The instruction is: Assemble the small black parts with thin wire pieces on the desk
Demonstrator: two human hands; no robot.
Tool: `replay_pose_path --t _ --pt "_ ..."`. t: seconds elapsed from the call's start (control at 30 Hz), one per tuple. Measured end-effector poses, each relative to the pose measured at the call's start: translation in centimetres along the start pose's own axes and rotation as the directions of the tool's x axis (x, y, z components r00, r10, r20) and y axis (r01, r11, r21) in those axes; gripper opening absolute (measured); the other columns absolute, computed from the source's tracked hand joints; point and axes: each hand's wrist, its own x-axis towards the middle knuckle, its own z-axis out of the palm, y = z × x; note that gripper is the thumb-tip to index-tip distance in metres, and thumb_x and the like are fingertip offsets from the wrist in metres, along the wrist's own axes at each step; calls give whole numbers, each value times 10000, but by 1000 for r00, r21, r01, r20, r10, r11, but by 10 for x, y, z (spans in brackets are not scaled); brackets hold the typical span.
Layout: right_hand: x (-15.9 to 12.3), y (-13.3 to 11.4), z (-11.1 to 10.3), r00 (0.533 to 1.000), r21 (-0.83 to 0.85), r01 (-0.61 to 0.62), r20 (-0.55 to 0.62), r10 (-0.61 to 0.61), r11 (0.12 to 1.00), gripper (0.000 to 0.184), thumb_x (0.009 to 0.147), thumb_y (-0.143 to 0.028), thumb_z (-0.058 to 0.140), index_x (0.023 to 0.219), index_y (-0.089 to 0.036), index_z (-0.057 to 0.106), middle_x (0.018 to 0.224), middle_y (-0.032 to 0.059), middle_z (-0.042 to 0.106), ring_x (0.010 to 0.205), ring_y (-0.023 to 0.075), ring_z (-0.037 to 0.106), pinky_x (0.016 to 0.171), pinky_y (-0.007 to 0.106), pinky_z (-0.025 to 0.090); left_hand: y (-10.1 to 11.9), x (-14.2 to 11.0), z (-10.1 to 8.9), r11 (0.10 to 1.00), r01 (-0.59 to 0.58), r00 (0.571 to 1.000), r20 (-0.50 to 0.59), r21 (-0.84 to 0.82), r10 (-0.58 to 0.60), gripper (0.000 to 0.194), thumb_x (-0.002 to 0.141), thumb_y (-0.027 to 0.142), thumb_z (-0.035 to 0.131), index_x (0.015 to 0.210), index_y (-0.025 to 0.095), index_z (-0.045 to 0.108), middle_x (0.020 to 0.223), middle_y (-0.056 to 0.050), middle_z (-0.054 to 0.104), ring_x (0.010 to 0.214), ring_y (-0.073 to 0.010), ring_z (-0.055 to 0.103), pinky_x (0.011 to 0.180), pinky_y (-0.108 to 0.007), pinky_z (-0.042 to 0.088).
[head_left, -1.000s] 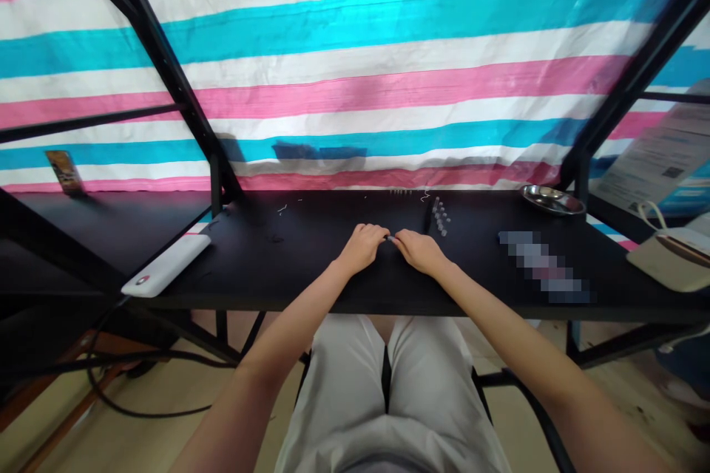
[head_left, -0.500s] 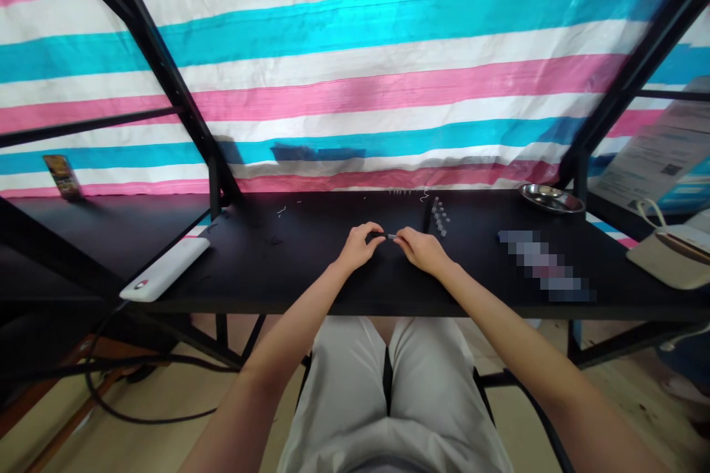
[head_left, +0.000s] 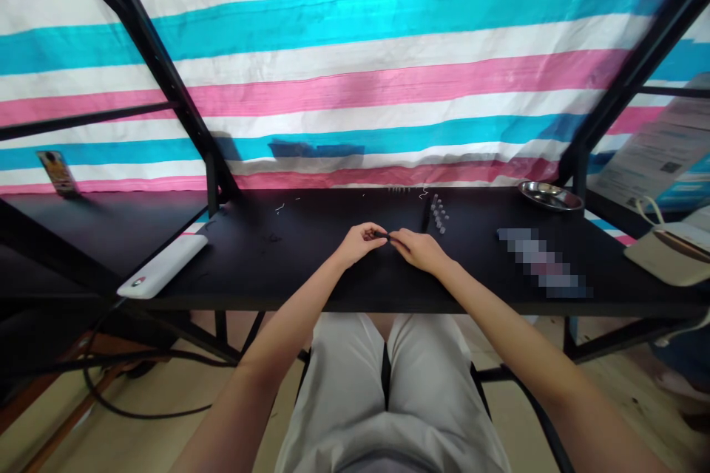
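Just above the black table [head_left: 266, 277], my left hand [head_left: 358, 245] pinches one end of a small dark stick-like piece [head_left: 381, 235]. My right hand [head_left: 418, 250] has its fingers closed at the other end of this piece, close to the left fingertips. Fingers cover much of it, so its exact kind is unclear. Beyond the right hand lies a slim black stick [head_left: 427, 214], beside several small clear cap-like pieces [head_left: 439, 216] set in rows.
A shiny metal dish [head_left: 550, 196] sits at the back right, with a blurred-out item [head_left: 543, 260] nearer the front. On the left lies a white power strip [head_left: 163, 266]. Small white scraps [head_left: 280, 208] dot the table. A beige bag [head_left: 668, 257] is far right.
A grey section showed between the hands before; now only a dark part shows there. The right fingers have come slightly closer to the left. The view has shifted a little.
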Motion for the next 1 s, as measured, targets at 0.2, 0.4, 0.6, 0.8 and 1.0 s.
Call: replay_pose_path --t 0.2,0.4,0.6,0.8,1.0 --pt "0 3 -12 994 49 -98 -47 101 994 194 855 -271 429 892 -183 598 802 36 617 646 122 552 580 226 390 -8 8 -7 987 -27 971 -238 -157 -11 305 655 334 701 852 126 594 684 -17 631 631 -109 595 694 -282 485" --pt "-19 31 -29 894 307 -318 -217 391 897 188 781 -350 502 816 -185 584 648 -2 550 548 106 474 572 237 399 -19 15 -9 997 -28 953 -298 67 47 241 698 300 653 855 132 583 635 -13 615 571 -106 575 596 -248 474" --pt "-45 57 -24 823 502 -500 22 567 706 260 722 -440 551 743 -181 565 657 22 607 553 127 507 563 264 429 -9 32 15 921 -46 996 -58 388 74 162 663 251 672 796 157 664 621 11 590 573 -94 531 608 -234 457" --pt "-50 64 -28 706 334 -645 -83 703 687 170 686 -368 561 656 -204 533 652 17 622 608 146 555 623 268 424 -4 53 49 859 -29 999 50 511 4 137 628 221 695 744 148 691 628 -5 606 621 -127 561 634 -249 451" --pt "-48 59 -34 642 158 -750 -53 764 642 138 696 -336 551 631 -214 537 600 -3 612 585 145 562 558 245 371 3 64 76 809 -26 999 42 588 2 130 631 231 682 732 150 695 630 -18 626 640 -150 574 654 -261 451"
